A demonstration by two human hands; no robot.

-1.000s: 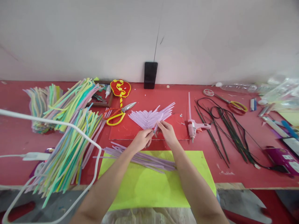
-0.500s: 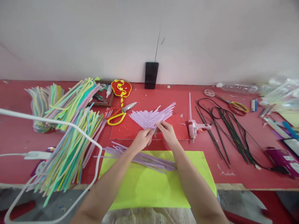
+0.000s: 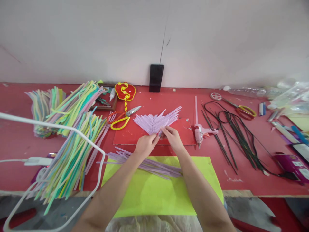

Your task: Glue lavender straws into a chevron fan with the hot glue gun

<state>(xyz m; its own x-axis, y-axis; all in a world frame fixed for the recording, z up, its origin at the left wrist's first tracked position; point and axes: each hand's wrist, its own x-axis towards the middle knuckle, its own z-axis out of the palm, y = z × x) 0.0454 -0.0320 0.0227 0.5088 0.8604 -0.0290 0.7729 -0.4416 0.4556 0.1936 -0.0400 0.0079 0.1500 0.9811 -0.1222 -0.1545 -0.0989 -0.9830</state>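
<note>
Lilac pipe cleaners (image 3: 154, 120), laid in a V-shaped, feather-like fan, lie on a red board (image 3: 127, 137). At the fan's near tip my left hand (image 3: 146, 145) and my right hand (image 3: 172, 137) meet, fingers pinched together. A short lilac pipe cleaner (image 3: 166, 123) sticks up from between them, gripped by the right fingertips. The left thumb and index finger close on its lower end, which the fingers mostly hide. Below the wrists, loose lilac pipe cleaners (image 3: 147, 166) lie across a yellow-green sheet (image 3: 154, 196).
Left are bundles of pastel pipe cleaners (image 3: 72, 151), a white cable (image 3: 82, 133) and yellow-and-red-handled scissors (image 3: 120, 120). Right are a pink glue gun (image 3: 199, 133), dark green stems (image 3: 241, 138) and more scissors (image 3: 245, 111). A phone (image 3: 156, 78) leans on the wall.
My hands stay at the fan's tip. The left fingers have shifted and turned slightly around the short pipe cleaner; the view moved a little. The fan looks unchanged.
</note>
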